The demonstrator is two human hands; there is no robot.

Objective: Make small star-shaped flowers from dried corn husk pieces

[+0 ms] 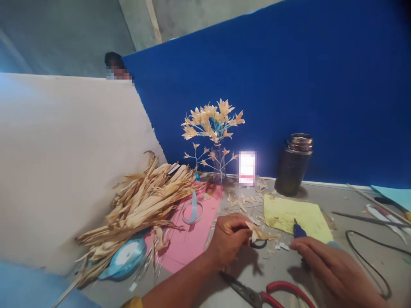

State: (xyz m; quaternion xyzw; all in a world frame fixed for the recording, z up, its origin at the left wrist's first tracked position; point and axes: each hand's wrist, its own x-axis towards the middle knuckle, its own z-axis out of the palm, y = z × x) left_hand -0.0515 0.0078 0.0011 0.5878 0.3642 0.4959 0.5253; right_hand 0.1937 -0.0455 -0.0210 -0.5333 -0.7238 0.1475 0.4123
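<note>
1. A small, pale straw-coloured piece of dry, papery husk (255, 232) is pinched between the thumb and fingers of the left hand (228, 239). It is held out at the fingertips, on the side toward the right hand (334, 267).
2. Pointed, petal-like ends are shown by the piece, with a thinner, ragged strip trailing toward the right hand; its surface looks dry and matt. Just below it, a dark, ring-shaped object (259, 244) is partly covered.
3. A blue tool with a thin, dark, pointed tip (299, 231) is grasped by the right hand, its tip aimed away from the wrist. The rest of the tool is hidden by the hand.
4. Beyond the right hand, a stained, yellow rectangular sheet (297, 211) is laid flat, partly overlapped in view by the blue tool.
5. Below and between the hands, a metal hand tool with curved red handles (248, 295) is seen.
6. To the left of the left hand, a flat pink sheet (183, 248) is partly covered by a large bundle of long, tan dried husks (138, 214).
7. Beyond the left hand, cream, star-shaped flowers on blue-green stems (212, 119) are held in a clear vase (219, 160).
</note>
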